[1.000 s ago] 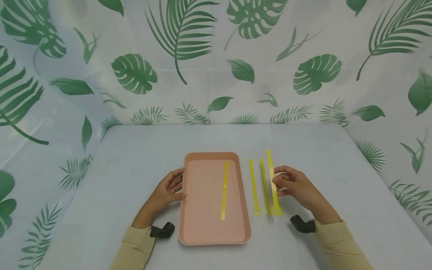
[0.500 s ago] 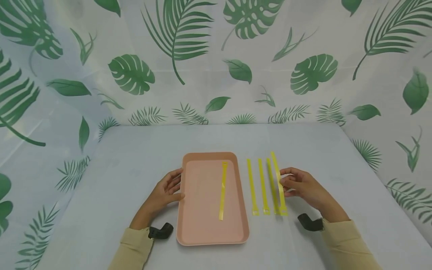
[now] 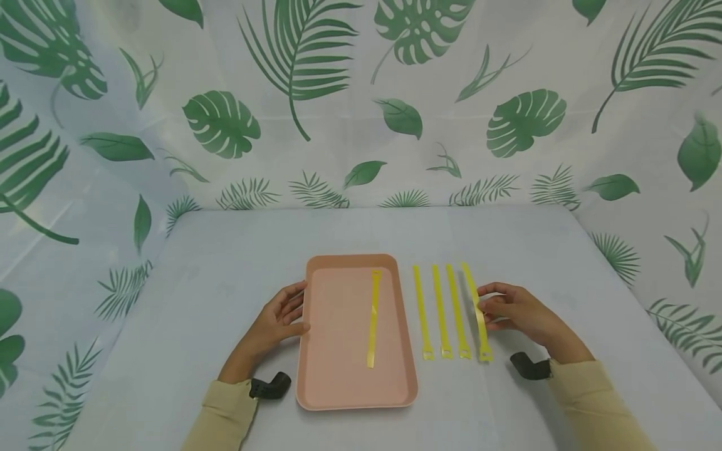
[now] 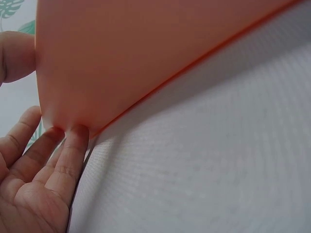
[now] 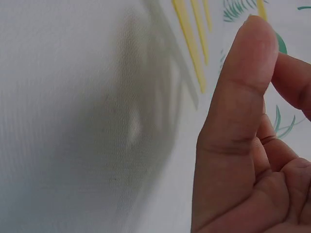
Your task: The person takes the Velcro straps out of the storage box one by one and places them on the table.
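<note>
In the head view my left hand (image 3: pixel 279 319) holds the left side of a pink tray (image 3: pixel 407 351). The left wrist view has the fingertips (image 4: pixel 77 131) against its outer wall and the thumb at the rim. One flat yellow cable tie (image 3: pixel 373 319) with a slotted end lies inside the tray. To the right, my right hand (image 3: pixel 516 310) pinches another yellow cable tie (image 3: pixel 481 329) between thumb and fingers, its upper part slightly raised over a shadow. Three similar cable ties (image 3: pixel 440 313) lie in a row between tray and right hand. In the right wrist view the thumb hides most of the held tie.
A pale cloth covers the table (image 3: pixel 254 244). Behind and at both sides stand white hangings (image 3: pixel 338 144) printed with green leaves. Dark camera mounts (image 3: pixel 271 386) sit at both cuffs.
My right hand has moved rightward and lowered the cable tie it pinches, parting it from the others. The three lying ties are now spaced out in a row. The left hand stays at the tray.
</note>
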Motion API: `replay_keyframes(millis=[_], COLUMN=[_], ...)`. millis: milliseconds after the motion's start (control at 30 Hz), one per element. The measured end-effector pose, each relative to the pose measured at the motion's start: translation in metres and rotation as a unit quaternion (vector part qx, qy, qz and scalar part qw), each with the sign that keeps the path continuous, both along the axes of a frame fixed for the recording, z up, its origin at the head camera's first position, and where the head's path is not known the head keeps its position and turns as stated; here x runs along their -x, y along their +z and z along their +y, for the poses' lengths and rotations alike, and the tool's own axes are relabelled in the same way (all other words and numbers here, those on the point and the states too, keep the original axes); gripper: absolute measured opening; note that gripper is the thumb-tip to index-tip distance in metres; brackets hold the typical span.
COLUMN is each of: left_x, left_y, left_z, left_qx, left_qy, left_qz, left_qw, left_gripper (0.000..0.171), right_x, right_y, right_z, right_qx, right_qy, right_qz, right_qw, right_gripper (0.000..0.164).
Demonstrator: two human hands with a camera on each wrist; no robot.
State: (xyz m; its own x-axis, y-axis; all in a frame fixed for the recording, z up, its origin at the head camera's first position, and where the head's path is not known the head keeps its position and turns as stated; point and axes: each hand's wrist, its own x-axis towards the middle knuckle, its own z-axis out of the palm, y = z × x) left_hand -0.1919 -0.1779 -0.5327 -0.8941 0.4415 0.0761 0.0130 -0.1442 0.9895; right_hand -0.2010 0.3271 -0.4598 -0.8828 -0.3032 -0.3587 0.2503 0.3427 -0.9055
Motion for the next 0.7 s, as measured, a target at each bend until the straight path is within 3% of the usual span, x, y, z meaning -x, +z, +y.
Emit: replay_keyframes(millis=[333,700], left_x=[0.001,0.001], left_y=[-0.001,-0.002], left_z=[0.0,0.0], left_qx=[0.0,0.003], left_qy=[-0.002,0.002], left_qz=[0.003,0.005], left_qw=[1.0,1.0], left_gripper=[0.094,0.094], right_x=[0.009,0.015], right_y=[-0.006,-0.004], right_z=[0.0,-0.01], right_qx=[-0.073,-0.1], right_qy=[-0.032,-0.028], right_qz=[-0.038,-0.05], right_qw=[0.996,0.993], right_gripper=[0.046,0.035])
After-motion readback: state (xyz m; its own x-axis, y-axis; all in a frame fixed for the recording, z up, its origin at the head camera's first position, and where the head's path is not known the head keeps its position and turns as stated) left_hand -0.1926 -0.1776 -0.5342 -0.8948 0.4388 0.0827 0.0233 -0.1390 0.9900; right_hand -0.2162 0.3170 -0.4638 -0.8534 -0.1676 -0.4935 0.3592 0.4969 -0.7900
